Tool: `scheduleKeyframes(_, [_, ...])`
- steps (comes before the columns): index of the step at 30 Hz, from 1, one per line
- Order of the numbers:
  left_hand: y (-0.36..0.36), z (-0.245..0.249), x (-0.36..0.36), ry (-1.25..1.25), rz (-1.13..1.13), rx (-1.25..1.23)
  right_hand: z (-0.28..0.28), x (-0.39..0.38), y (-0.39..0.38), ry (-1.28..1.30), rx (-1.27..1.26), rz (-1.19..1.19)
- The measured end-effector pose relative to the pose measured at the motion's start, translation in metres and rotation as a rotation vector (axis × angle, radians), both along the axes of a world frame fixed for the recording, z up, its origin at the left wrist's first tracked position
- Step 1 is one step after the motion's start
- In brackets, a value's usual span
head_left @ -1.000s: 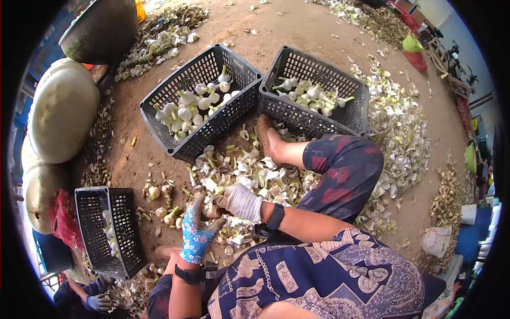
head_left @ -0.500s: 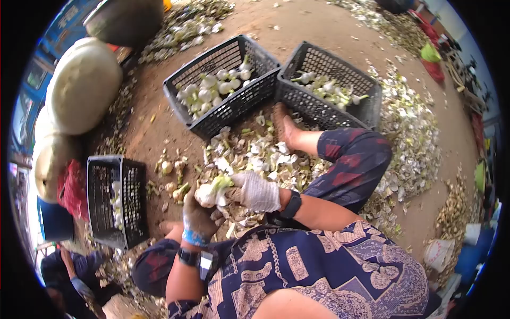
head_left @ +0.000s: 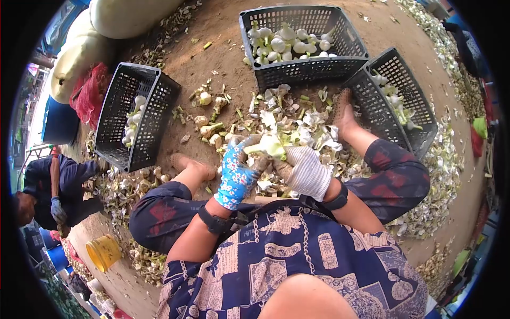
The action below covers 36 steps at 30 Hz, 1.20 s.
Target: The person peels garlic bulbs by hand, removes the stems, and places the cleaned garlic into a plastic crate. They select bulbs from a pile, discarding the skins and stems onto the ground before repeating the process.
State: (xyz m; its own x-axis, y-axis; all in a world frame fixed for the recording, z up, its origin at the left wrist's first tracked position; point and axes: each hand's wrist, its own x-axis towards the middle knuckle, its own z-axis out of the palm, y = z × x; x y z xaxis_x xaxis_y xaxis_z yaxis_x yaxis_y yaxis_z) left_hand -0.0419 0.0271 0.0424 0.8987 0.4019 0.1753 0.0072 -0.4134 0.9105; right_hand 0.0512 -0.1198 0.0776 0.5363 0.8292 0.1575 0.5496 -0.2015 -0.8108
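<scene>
A pale garlic bulb [head_left: 272, 145] with a greenish white stem is held between my two hands, above a heap of peeled skins. My left hand [head_left: 236, 173], in a blue flowered glove with soiled fingertips, closes on it from the left. From the right, my right hand [head_left: 306, 173], in a white ribbed glove with brown fingers, grips its near side. My fingers partly hide the bulb. On the ground ahead and to the left lie several unpeeled garlic bulbs [head_left: 205, 99] with cut stems.
Black plastic crates stand ahead [head_left: 313, 68], at right [head_left: 401, 101] and at left [head_left: 141, 114], each holding white garlic bulbs. Garlic skins [head_left: 313, 130] cover the ground between my bare feet. A yellow bucket [head_left: 103, 252] and another person [head_left: 58, 178] are at the lower left.
My view has swung left, so the crates appear further right. My left hand has turned its floral back upward, and both hands are now close together on the bulb.
</scene>
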Motion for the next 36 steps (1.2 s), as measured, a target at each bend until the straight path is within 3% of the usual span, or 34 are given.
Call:
scheduleKeyframes(1, [-0.011, -0.005, -0.002, 0.007, 0.123, -0.499, 0.000, -0.005, 0.004, 0.000, 0.008, 0.044])
scheduleKeyframes(2, [-0.007, -0.007, 0.000, 0.180, 0.190, -0.526, 0.013, -0.002, 0.002, -0.193, -0.190, 0.101])
scheduleKeyframes(4, [0.000, -0.011, -0.004, 0.105, 0.127, -0.441, 0.004, 0.001, 0.001, -0.106, -0.042, 0.094])
scheduleKeyframes(5, [0.003, -0.003, -0.004, 0.108, 0.128, -0.442, 0.014, 0.004, -0.005, 0.344, -0.047, 0.019])
scheduleKeyframes(6, [0.007, 0.016, -0.003, 0.219, 0.027, -0.634, 0.024, 0.010, -0.016, 0.791, -0.051, -0.059])
scheduleKeyframes(7, [0.009, 0.030, -0.002, 0.332, -0.076, -0.828, 0.024, 0.016, -0.030, 1.177, 0.117, -0.117])
scheduleKeyframes(8, [0.006, 0.037, -0.003, 0.332, -0.077, -0.832, 0.018, 0.013, -0.033, 1.135, 0.255, -0.169])
scheduleKeyframes(10, [-0.002, 0.047, -0.006, 0.165, -0.293, -0.927, 0.016, 0.001, -0.034, 1.607, 0.629, -0.442])
scheduleKeyframes(11, [-0.004, 0.050, -0.007, 0.166, -0.296, -0.967, 0.008, 0.009, -0.051, 1.593, 0.669, -0.042])
scheduleKeyframes(12, [-0.003, 0.050, -0.009, 0.165, -0.291, -0.971, 0.000, 0.018, -0.065, 1.596, 0.662, -0.042])
scheduleKeyframes(14, [0.005, 0.047, -0.013, 0.111, -0.254, -1.035, -0.009, 0.030, -0.082, 1.778, 1.036, -0.011])
scheduleKeyframes(15, [0.009, 0.042, -0.014, 0.102, -0.227, -1.039, 0.016, 0.029, -0.072, 1.542, 0.924, -0.561])
scheduleKeyframes(16, [0.009, 0.043, -0.014, 0.115, -0.150, -1.036, -0.011, 0.069, -0.099, 1.392, 0.621, 0.063])
scheduleKeyframes(18, [0.012, 0.037, -0.013, 0.212, -0.126, -0.916, -0.011, 0.066, -0.070, 0.043, -0.721, -0.231])
scheduleKeyframes(19, [0.011, 0.035, -0.011, 0.210, -0.131, -0.918, -0.007, 0.051, -0.063, -0.540, -0.857, -0.102])
scheduleKeyframes(20, [0.007, 0.033, -0.011, 0.210, -0.132, -0.756, -0.002, 0.042, -0.060, -0.547, -0.748, -0.072])
scheduleKeyframes(22, [-0.003, 0.021, -0.011, 0.113, -0.121, -0.509, -0.019, 0.030, -0.052, -0.058, -0.143, -0.128])
scheduleKeyframes(24, [-0.002, 0.022, -0.012, 0.058, -0.190, -0.086, 0.000, 0.009, -0.031, 0.249, -0.053, -0.123])
scheduleKeyframes(26, [-0.001, 0.026, -0.012, 0.082, -0.215, 0.049, 0.004, 0.002, -0.014, -0.024, -0.115, -0.125])
scheduleKeyframes(27, [0.000, 0.027, -0.014, 0.110, -0.232, 0.178, 0.008, 0.002, -0.017, 0.080, -0.129, -0.151])
scheduleKeyframes(28, [0.001, 0.030, -0.013, 0.112, -0.231, 0.175, 0.014, 0.002, -0.018, 0.185, -0.145, -0.173])
scheduleKeyframes(30, [0.004, 0.039, -0.012, -0.028, -0.347, 0.118, -0.005, 0.017, -0.024, 0.433, 0.072, -0.225])
scheduleKeyframes(31, [0.004, 0.039, -0.013, -0.069, -0.370, 0.087, -0.005, 0.032, -0.029, 0.462, -0.038, -0.236])
scheduleKeyframes(32, [0.006, 0.040, -0.014, -0.073, -0.373, 0.083, -0.022, 0.033, -0.032, 0.613, 0.150, -0.424])
scheduleKeyframes(34, [0.011, 0.042, -0.017, -0.138, -0.348, -0.227, -0.057, 0.048, -0.059, 0.385, -0.025, -0.445])
scheduleKeyframes(36, [0.015, 0.037, -0.020, -0.070, -0.265, -0.612, -0.036, 0.053, -0.069, -0.085, -0.708, 0.047])
